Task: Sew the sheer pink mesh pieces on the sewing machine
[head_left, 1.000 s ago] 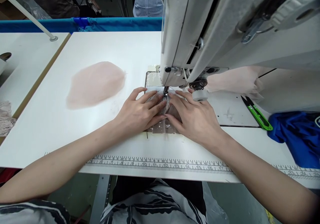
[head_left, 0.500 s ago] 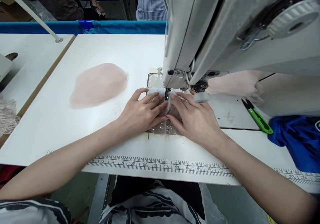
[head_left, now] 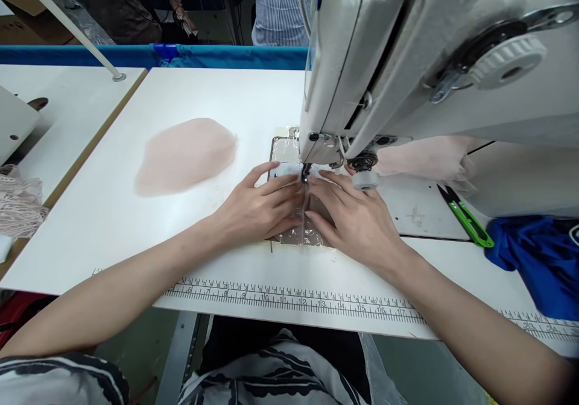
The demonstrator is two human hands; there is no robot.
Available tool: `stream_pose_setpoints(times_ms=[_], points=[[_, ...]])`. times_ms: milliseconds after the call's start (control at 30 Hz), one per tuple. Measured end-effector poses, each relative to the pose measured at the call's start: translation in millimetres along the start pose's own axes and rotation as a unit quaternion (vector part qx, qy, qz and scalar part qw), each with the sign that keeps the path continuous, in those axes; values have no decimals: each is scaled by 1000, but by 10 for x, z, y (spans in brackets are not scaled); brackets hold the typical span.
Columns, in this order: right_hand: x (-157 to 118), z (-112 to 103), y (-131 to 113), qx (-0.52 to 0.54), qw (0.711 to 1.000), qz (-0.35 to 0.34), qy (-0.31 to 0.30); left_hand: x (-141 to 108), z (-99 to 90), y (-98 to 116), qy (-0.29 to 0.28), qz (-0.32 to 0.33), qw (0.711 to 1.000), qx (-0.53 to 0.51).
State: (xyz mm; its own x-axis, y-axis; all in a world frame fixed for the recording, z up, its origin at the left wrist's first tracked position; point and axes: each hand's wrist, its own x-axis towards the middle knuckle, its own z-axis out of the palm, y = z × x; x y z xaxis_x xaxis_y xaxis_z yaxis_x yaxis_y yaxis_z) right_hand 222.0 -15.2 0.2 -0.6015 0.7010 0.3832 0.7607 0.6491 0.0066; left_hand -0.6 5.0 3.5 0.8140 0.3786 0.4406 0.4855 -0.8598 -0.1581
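Note:
My left hand [head_left: 261, 205] lies flat, fingers stretched out, on the sewing machine's bed plate [head_left: 284, 150], left of the presser foot [head_left: 306, 173]. On the other side, my right hand [head_left: 350, 215] rests with fingers spread and slightly bent, its fingertips close to the foot. Between the hands a thin, sheer strip [head_left: 304, 212] runs from the foot toward me; I cannot tell whether it is fabric or a fold in the clear film. The sewing machine head [head_left: 344, 61] stands above my right hand.
A pale pink fabric piece [head_left: 187, 156] lies at left, more pink fabric [head_left: 425, 155] behind the machine. Green thread snips [head_left: 468, 218] and blue cloth [head_left: 534, 260] are at right. A printed ruler [head_left: 280, 299] follows the table's front edge. A white rod [head_left: 67, 25] stands at upper left.
My left thumb has drawn back a little from the middle, widening the gap between the hands. The right hand stays nearly in place. The whole view has shifted slightly.

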Motion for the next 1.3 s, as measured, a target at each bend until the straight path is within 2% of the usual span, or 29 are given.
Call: stream_pose_setpoints(times_ms=[100,200,267,367,467,567,700,767,867,933,1000,1067,1133,1200,1300], points=[[-12,-30,24,36,998,-42,27,-18,-55,-4,-2,78,996,-30],[-16,-76,53,60,995,-72,38,-25,-63,29,-4,90,996,-13],[-16,-105,67,88,993,-77,31,-27,-43,56,11,58,998,-8],[-17,-122,73,109,991,-77,15,-26,-11,85,34,-18,997,-62],[-21,-104,70,70,994,-82,20,-16,2,108,43,-31,994,-96],[-20,-98,73,43,992,-109,43,-5,15,124,35,-38,994,-98],[-13,-149,81,64,988,-134,43,2,64,89,-6,-99,990,-99],[-7,-172,83,115,988,-100,31,15,89,42,-29,-116,987,-109],[9,-177,81,197,980,20,28,60,90,-31,-50,-149,974,-165],[25,-168,78,217,970,100,31,103,62,-60,-62,-196,952,-226],[44,-159,74,215,965,146,34,147,22,-72,-75,-248,926,-275],[60,-154,70,212,963,162,36,179,-11,-74,-88,-284,910,-291],[70,-154,68,217,962,164,35,192,-28,-82,-93,-289,908,-289],[71,-159,69,229,959,164,32,183,-24,-98,-92,-272,914,-287],[55,-178,72,263,955,136,17,130,-3,-112,-88,-213,936,-265]])
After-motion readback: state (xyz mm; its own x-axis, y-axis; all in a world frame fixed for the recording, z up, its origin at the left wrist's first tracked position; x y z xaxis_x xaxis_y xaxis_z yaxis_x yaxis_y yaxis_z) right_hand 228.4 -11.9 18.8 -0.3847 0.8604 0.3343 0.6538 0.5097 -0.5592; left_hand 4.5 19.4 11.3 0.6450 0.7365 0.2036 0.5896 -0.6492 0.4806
